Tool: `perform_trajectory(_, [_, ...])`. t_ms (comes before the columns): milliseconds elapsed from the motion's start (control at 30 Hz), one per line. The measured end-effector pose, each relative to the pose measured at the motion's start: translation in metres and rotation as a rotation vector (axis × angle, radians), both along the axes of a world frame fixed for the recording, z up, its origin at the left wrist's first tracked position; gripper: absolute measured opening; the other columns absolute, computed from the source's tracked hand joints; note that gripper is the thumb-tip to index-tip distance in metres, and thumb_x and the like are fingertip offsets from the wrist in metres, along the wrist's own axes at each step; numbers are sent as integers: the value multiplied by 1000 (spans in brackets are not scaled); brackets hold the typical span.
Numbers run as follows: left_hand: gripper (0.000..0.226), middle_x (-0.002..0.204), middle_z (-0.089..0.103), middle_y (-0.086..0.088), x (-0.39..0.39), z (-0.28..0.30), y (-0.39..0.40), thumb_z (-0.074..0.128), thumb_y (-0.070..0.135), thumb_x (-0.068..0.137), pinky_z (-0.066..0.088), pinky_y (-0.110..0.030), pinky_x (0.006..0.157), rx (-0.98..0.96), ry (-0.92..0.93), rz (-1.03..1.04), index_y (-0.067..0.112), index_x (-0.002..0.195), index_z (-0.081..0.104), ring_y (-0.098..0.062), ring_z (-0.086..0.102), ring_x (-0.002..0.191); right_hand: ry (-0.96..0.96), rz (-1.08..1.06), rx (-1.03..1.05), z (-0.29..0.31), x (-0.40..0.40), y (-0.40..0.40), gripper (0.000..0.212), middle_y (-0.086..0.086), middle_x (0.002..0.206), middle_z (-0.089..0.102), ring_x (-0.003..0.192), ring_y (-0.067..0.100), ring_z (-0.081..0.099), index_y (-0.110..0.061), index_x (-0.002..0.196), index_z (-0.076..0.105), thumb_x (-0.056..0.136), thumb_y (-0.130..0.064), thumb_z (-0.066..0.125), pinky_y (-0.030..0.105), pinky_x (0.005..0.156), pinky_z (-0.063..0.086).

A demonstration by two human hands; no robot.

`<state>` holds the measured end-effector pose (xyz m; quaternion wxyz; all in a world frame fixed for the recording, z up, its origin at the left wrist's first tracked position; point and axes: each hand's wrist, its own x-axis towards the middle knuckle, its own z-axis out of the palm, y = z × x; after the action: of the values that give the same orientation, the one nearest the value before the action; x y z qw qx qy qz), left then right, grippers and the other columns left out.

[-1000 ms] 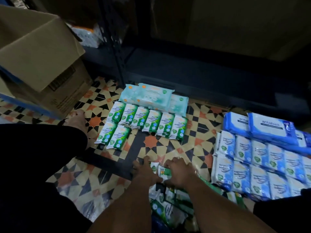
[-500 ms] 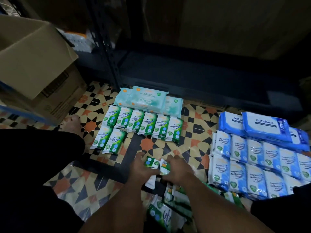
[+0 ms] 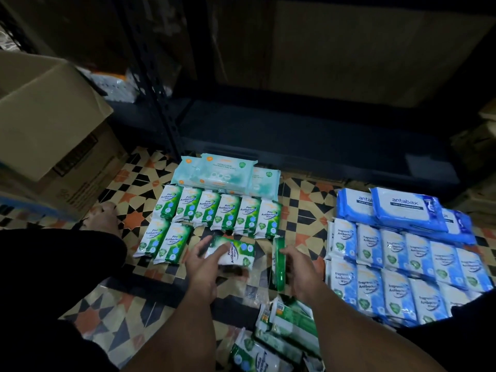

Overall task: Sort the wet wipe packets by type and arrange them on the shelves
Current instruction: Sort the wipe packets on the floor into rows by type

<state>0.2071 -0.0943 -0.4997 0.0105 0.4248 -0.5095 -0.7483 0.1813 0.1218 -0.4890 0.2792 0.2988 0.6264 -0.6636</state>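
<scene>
The sorting step is in hand, not yet the shelving. The left hand [image 3: 200, 267] grips a green pine packet [image 3: 236, 253] lying flat, label up, fingers curled over its near-left end; it sits just off the right end of the short front row of green packets [image 3: 163, 241] on the tiled floor [image 3: 303, 210]. The right hand [image 3: 298, 272] grips a second green packet [image 3: 279, 260] turned on edge, so only its thin green side shows.

Behind the short row runs a full row of six green packets [image 3: 217, 210], and behind that lie the pale teal packs [image 3: 214, 174]. Well apart to the right, the blue-and-white packets [image 3: 397, 264] sit in two rows with the larger blue packs [image 3: 405, 208] stacked along their back. An unsorted heap of green packets [image 3: 284, 326] lies between the forearms (label details there are too dim to read).

The next move, as I judge it, is to turn the left packet upright and set it third in the front row, touching its neighbour, then lay the right one flat beside it. The dark shelf [image 3: 295, 130] behind looks bare where it shows, so arranging there seems still ahead.
</scene>
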Motion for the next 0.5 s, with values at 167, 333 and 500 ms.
perform_trajectory(167, [41, 91, 77, -14, -6, 12, 11, 85, 12, 77, 62, -41, 67, 35, 30, -22, 7, 113, 67, -28, 74, 80, -118, -122, -222, 12, 4, 1, 35, 11, 75, 66, 65, 26, 61, -11, 85, 68, 95, -37, 47, 33, 63, 50])
perform_trajectory(333, [42, 96, 77, -14, -11, 5, 24, 81, 45, 80, 59, -58, 84, -26, -44, -225, 12, 104, 69, -35, 75, 90, -96, -133, -131, 17, 8, -1, 12, 15, 74, 71, 79, 33, 66, -7, 90, 63, 94, -18, 60, 58, 91, 54])
perform_trajectory(500, [78, 146, 43, 1, -9, 8, 37, 64, 49, 95, 45, -41, 100, -260, -84, -457, 23, 157, 26, -28, 46, 132, -158, -42, -75, 3, 5, 1, 24, 17, 97, 67, 86, 34, 66, -6, 114, 62, 94, -18, 56, 48, 83, 57])
